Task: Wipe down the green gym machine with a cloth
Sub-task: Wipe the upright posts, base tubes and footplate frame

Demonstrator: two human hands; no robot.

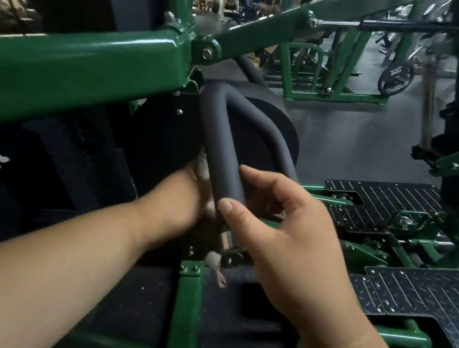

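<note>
Midway by the look of it: right hand (281, 238) curled round grey padded handle (220, 147), left hand (184, 196) behind it pinching pale cloth (214, 260) at 6 o'clock, green frame (88, 63) at 10 o'clock left.

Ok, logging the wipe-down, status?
Right hand grips grey padded handle. Left hand behind it, holds cloth, mostly hidden. Green frame overhead, nothing blocking.

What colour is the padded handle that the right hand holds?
Dark grey; the head view shows the padded handle in the right hand.
</note>
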